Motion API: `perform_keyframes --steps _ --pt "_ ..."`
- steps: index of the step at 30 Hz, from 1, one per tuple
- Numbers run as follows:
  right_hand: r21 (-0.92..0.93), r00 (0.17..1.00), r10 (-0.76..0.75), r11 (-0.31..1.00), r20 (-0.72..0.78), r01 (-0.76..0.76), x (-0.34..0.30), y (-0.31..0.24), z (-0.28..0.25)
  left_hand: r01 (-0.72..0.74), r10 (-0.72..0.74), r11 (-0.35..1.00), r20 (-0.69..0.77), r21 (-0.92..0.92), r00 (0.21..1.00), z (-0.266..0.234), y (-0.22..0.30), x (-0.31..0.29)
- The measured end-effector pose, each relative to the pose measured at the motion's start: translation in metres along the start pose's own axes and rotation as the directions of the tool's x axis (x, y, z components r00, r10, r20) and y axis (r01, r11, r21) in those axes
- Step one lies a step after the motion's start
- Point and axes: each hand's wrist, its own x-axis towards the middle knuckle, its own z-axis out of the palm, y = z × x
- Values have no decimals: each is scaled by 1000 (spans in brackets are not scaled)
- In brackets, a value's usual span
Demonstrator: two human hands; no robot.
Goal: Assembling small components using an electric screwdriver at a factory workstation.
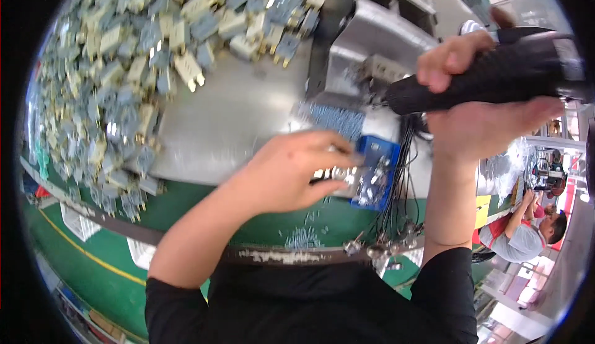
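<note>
My right hand is wrapped round a thick black electric screwdriver, raised at the right with its narrower end toward the left. That end is near a metal fixture, and its tip is blurred. My left hand is closed, thumb and fingers pinching a small shiny part. Motion smears this part, so its exact kind does not show. It is held at the left edge of a blue tray that contains several small metal pieces.
A large heap of grey and cream plug-like parts with pins covers the left of the metal worktop. Small screws lie beyond the tray, more screws near the front edge. Black cables hang beside the tray. A person sits at the far right.
</note>
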Motion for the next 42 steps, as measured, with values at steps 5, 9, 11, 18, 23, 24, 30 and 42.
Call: perform_keyframes --steps 5,9,11,18,23,24,30,42 --pt "571 990 28 814 139 -103 -43 -27 -6 9 -9 1000 8 18 1000 -1 -1 0" --pt "601 990 -103 799 95 26 -63 -14 -1 -3 3 1000 10 -5 1000 0 -5 -1" --pt "605 989 -105 796 100 23 -68 -9 2 5 -5 1000 9 7 1000 0 -5 -4" --pt "563 997 -40 827 62 -2 -78 -12 4 1 0 1000 -17 9 1000 5 -5 -3" --pt "591 995 -55 806 88 -7 -80 -9 6 4 -4 1000 -14 27 1000 5 -6 -4" --pt "599 993 -68 801 102 -6 -80 -8 7 7 -7 1000 -15 27 1000 5 -6 -5" --pt "582 984 -116 813 135 15 -83 -10 6 13 -13 1000 -16 0 1000 5 -4 -1" --pt "622 932 -275 780 237 72 -82 4 3 16 -16 1000 -6 1 1000 6 -1 -3"
